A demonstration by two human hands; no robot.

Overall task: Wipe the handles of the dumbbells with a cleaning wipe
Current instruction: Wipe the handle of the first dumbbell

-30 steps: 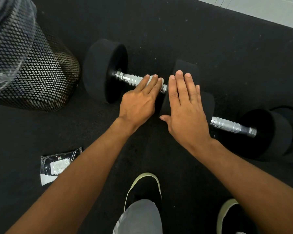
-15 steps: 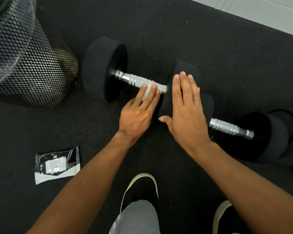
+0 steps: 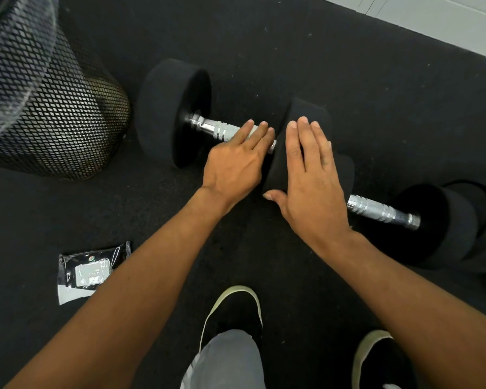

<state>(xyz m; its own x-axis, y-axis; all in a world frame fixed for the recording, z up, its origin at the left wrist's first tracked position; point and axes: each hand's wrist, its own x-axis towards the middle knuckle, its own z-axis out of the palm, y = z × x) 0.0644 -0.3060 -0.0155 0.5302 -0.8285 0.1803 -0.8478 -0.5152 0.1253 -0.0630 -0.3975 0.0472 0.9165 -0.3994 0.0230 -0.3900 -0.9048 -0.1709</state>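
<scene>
Two black dumbbells with chrome handles lie end to end on the black mat. My left hand (image 3: 236, 161) lies flat over the left dumbbell's handle (image 3: 211, 128), its fingers pressing a white cleaning wipe (image 3: 251, 131) onto the bar; only a sliver of the wipe shows. My right hand (image 3: 312, 178) rests flat, fingers straight, on that dumbbell's right weight (image 3: 303, 110). The left weight (image 3: 171, 113) stands clear of both hands. The second dumbbell's handle (image 3: 376, 210) lies bare to the right, next to its outer weight (image 3: 446, 223).
A black mesh bin (image 3: 62, 113) with a clear liner stands at the left. A wipe packet (image 3: 90, 272) lies on the mat at lower left. My two shoes (image 3: 233, 310) are at the bottom. Pale tiled floor (image 3: 438, 15) begins at the top right.
My left hand drew back off the bar half a second ago and has slid forward over the handle again with the wipe. My right hand stays on the weight.
</scene>
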